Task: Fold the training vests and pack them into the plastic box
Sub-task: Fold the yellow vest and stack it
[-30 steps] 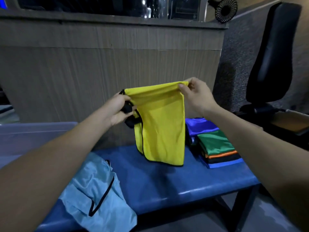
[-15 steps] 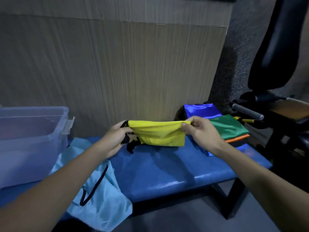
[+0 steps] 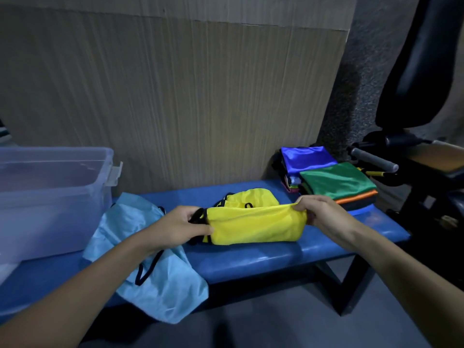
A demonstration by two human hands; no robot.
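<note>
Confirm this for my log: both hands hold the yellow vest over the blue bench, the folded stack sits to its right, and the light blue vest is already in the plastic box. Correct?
Not quite. The head view shows the light blue vest lying unfolded on the blue bench, beside the plastic box, not in it. The left hand and right hand do hold the yellow vest, folded stack to its right.

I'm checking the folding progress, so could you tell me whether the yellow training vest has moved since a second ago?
Yes. The yellow training vest has come down from hanging above the blue bench onto it.

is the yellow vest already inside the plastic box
No, the yellow vest lies on the blue bench, held at its ends by both hands, apart from the plastic box.
</note>
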